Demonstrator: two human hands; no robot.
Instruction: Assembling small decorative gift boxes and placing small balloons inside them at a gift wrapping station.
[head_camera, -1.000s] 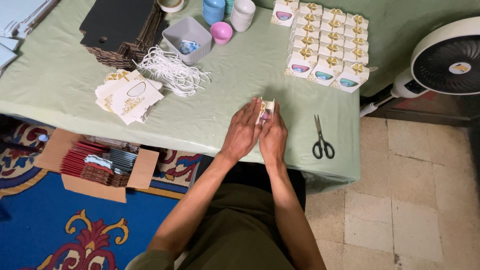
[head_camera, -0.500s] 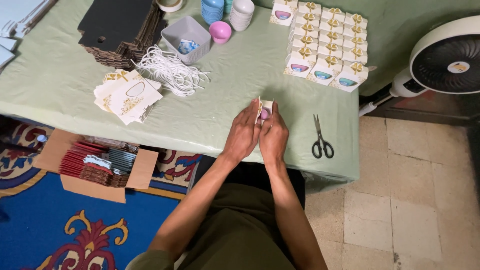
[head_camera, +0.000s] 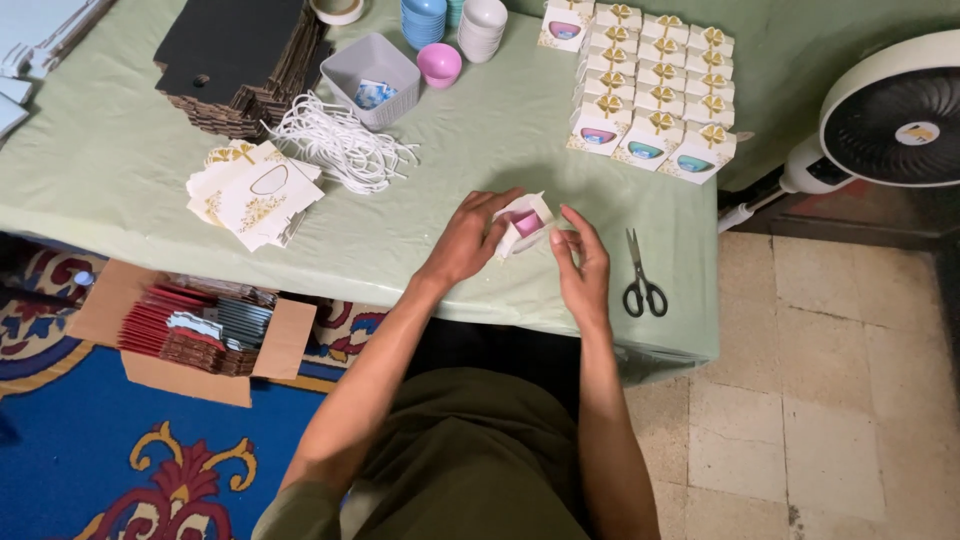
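The small white box (head_camera: 525, 222), with pink showing through its open front, sits between both hands just above the green tablecloth (head_camera: 420, 240) near the table's front edge. The left hand (head_camera: 468, 240) wraps its fingers around the box's left side, gripping it, while the right hand (head_camera: 583, 262) pinches the box's right flap between thumb and fingertips. Black-handled scissors (head_camera: 641, 276) lie just right of the right hand. Further back stand rows of finished boxes with gold bows (head_camera: 650, 92). To the left lie a stack of flat printed cards (head_camera: 255, 192) and a tangle of white cords (head_camera: 340, 145).
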